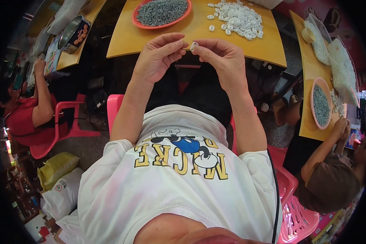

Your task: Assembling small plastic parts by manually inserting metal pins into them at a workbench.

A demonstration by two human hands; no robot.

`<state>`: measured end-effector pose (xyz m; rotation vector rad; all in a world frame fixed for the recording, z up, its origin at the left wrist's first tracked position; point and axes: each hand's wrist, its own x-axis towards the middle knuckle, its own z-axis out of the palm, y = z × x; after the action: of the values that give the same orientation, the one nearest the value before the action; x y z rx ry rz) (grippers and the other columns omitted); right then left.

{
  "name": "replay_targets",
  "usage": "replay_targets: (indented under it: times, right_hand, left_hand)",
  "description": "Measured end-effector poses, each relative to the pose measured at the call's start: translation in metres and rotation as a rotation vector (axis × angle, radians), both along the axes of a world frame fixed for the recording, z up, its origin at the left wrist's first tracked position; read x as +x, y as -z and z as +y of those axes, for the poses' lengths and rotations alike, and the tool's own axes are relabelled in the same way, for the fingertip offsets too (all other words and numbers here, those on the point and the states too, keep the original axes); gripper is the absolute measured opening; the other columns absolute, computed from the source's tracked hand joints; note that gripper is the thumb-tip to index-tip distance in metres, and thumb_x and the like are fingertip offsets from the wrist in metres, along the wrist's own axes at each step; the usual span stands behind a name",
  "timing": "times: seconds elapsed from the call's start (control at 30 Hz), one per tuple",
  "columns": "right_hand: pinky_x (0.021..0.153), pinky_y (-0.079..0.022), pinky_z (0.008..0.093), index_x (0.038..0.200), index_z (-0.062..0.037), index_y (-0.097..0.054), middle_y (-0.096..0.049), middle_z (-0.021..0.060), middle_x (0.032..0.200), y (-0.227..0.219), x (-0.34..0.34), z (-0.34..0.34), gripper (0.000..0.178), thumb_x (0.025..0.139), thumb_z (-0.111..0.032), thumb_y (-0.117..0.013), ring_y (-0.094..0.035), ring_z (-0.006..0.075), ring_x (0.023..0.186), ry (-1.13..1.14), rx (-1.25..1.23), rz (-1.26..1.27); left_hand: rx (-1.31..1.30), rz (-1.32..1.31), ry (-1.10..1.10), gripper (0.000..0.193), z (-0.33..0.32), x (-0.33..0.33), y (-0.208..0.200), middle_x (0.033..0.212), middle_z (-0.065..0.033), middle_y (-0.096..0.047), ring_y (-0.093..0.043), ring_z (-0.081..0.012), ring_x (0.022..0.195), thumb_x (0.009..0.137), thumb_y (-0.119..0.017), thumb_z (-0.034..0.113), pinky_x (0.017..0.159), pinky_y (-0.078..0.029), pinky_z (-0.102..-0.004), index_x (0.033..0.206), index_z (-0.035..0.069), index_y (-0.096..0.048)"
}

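Above the near edge of the wooden table, my two hands meet fingertip to fingertip. My right hand pinches a small white plastic piece with holes between thumb and forefinger. My left hand is closed in a pinch just beside it, its thumb against the forefinger; what lies between those fingertips is too small to make out. Beyond my left hand sits a red plate heaped with small grey screw-like pieces. Past my right hand lies a loose pile of white oval two-holed pieces.
My yellow wooden table stands ahead. At left, a person in red sits by another table with a round tin. At right, a person in brown works near a pink bowl of grey pieces. Sacks lie at lower left.
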<state>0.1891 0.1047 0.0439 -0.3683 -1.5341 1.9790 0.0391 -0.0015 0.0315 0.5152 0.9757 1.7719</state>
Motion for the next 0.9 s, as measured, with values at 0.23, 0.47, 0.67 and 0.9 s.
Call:
replay_targets:
  times: [0.23, 0.47, 0.67, 0.9]
  right_hand:
    - [0.061, -0.045, 0.0183, 0.094, 0.003, -0.065, -0.066, 0.0066, 0.079, 0.004, -0.002, -0.005, 0.017, 0.078, -0.005, -0.066, -0.058, 0.0075, 0.069, 0.047, 0.083, -0.064]
    - [0.06, -0.045, 0.018, 0.093, 0.0035, -0.065, -0.065, 0.0062, 0.078, 0.004, -0.003, -0.004, 0.017, 0.079, -0.006, -0.066, -0.058, 0.0068, 0.068, 0.045, 0.113, -0.102]
    - [0.058, -0.044, 0.017, 0.091, 0.0036, -0.066, -0.064, 0.0029, 0.073, 0.003, -0.002, -0.009, 0.016, 0.079, -0.007, -0.066, -0.055, 0.0046, 0.063, 0.106, 0.23, -0.163]
    - [0.055, -0.044, 0.0163, 0.089, 0.0034, -0.066, -0.063, 0.0018, 0.069, 0.01, -0.007, -0.016, 0.015, 0.079, -0.008, -0.066, -0.054, 0.0033, 0.06, 0.179, 0.327, -0.21]
  left_hand:
    - [0.031, 0.142, -0.033, 0.018, -0.004, 0.006, 0.001, 0.086, -0.0084, -0.064, -0.062, -0.0129, 0.074, 0.083, -0.059, 0.002, 0.068, -0.052, -0.0229, 0.101, 0.0, -0.061]
    - [0.043, 0.204, -0.04, 0.02, -0.005, 0.009, 0.0, 0.086, -0.0082, -0.065, -0.063, -0.012, 0.072, 0.08, -0.062, 0.002, 0.065, -0.052, -0.0213, 0.1, -0.001, -0.062]
    - [0.012, 0.432, -0.086, 0.026, -0.005, 0.011, -0.001, 0.084, -0.0081, -0.064, -0.061, -0.0124, 0.071, 0.08, -0.061, 0.0, 0.066, -0.05, -0.022, 0.106, -0.001, -0.059]
    - [-0.064, 0.543, -0.053, 0.036, -0.006, 0.007, -0.003, 0.082, -0.0073, -0.063, -0.059, -0.0109, 0.07, 0.079, -0.062, 0.001, 0.065, -0.048, -0.0215, 0.114, -0.002, -0.055]
